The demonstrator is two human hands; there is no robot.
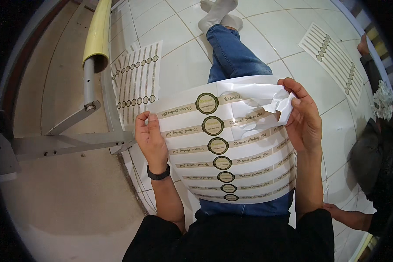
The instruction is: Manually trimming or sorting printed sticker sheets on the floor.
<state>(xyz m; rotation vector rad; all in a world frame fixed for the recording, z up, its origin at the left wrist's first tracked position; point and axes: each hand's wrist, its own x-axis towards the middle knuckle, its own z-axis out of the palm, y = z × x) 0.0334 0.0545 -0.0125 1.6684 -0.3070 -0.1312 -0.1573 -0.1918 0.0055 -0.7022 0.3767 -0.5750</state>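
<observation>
1. Over the lap – white label sheet with round gold-and-green stickers [225, 144].
2. Left hand [150, 135] – fingers closed, pinching its left edge.
3. Right hand [303, 115] – gripping crumpled white peeled backing [275, 102].

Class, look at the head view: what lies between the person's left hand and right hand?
The sticker sheet spans between the left hand and right hand, its round-centred labels stacked in rows, with crumpled peeled backing by the right fingers.

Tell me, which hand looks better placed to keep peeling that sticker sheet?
Probably the right hand: its fingers already pinch the crumpled, lifted white strip at the top right corner of the label sheet. The left hand only grips the sheet's left edge, steadying it.
</observation>
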